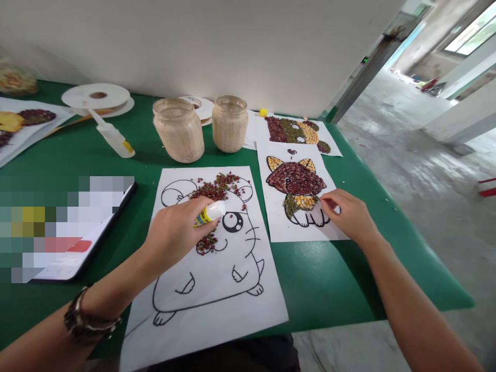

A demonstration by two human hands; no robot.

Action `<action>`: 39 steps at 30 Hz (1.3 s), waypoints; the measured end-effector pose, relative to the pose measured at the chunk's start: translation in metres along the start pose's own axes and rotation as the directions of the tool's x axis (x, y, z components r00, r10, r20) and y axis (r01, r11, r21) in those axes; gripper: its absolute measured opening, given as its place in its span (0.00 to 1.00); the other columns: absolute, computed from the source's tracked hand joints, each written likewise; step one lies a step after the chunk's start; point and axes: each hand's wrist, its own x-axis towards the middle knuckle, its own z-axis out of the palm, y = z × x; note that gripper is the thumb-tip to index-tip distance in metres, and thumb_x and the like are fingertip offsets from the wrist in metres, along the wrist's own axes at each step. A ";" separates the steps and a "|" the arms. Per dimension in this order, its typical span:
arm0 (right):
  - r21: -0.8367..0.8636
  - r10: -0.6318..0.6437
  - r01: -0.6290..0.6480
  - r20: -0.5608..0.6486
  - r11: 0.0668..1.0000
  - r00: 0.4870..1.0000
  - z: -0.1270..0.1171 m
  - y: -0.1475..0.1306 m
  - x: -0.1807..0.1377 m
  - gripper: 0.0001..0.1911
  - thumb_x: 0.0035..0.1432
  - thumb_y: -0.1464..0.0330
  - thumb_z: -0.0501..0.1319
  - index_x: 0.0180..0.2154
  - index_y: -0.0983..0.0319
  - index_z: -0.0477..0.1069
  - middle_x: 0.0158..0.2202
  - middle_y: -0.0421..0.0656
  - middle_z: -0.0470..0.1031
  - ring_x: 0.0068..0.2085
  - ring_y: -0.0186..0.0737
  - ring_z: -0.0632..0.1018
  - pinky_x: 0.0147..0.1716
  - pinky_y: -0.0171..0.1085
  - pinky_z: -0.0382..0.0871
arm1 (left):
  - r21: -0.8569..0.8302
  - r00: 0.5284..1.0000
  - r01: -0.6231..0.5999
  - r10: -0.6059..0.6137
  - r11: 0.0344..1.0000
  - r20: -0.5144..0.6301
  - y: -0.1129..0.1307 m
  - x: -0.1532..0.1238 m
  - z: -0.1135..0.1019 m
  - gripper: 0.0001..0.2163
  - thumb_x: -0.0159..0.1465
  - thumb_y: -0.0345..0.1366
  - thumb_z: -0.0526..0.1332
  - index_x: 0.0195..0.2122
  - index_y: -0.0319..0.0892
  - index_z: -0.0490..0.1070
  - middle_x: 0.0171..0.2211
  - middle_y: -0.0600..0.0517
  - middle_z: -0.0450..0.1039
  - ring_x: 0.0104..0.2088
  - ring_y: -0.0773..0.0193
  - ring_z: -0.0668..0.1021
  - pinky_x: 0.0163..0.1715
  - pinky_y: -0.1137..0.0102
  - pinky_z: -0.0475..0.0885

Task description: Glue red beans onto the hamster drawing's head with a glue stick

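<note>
The left hand (174, 223) grips a small white-capped bottle with a yellow label (208, 213) above a white paper sheet with a black-outlined hamster drawing (217, 279), partly covered in loose red and green beans (215, 188). The right hand (351, 213), its fingertips drawn together, is at the edge of a white sheet bearing a cat drawing filled with red beans and yellow kernels (296, 178). Behind stand two cloudy wide-mouthed jars (180, 132) on the glossy green table (318, 274).

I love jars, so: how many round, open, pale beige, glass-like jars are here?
2: the wider beige jar near the pale wall and the narrower beige jar just right of it. None looks hidden.
</note>
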 end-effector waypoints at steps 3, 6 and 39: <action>0.171 0.159 -0.149 -0.052 0.974 0.986 0.002 0.002 0.001 0.02 0.49 0.71 0.54 0.25 0.60 0.64 0.25 0.42 0.69 0.25 0.35 0.69 0.26 0.36 0.66 | 0.000 1.000 0.003 -0.003 1.000 0.007 0.000 0.000 -0.001 0.11 0.57 0.41 0.52 0.34 0.42 0.68 0.22 0.53 0.70 0.23 0.65 0.72 0.19 0.74 0.59; 0.319 0.293 -0.269 -0.030 0.909 0.956 0.005 0.005 0.001 0.02 0.47 0.69 0.56 0.24 0.60 0.63 0.25 0.42 0.68 0.25 0.35 0.69 0.26 0.36 0.66 | 0.001 1.000 0.011 -0.011 1.000 0.022 0.001 0.000 -0.001 0.11 0.56 0.41 0.52 0.34 0.41 0.68 0.23 0.53 0.71 0.23 0.65 0.72 0.20 0.74 0.59; 0.068 0.148 -0.140 -0.134 0.988 0.980 0.007 0.012 0.001 0.05 0.47 0.74 0.52 0.25 0.61 0.64 0.26 0.43 0.68 0.29 0.38 0.70 0.28 0.37 0.66 | -0.042 1.000 0.021 -0.020 0.999 0.002 0.000 0.001 0.000 0.11 0.56 0.41 0.52 0.33 0.41 0.68 0.24 0.53 0.71 0.24 0.64 0.72 0.19 0.74 0.59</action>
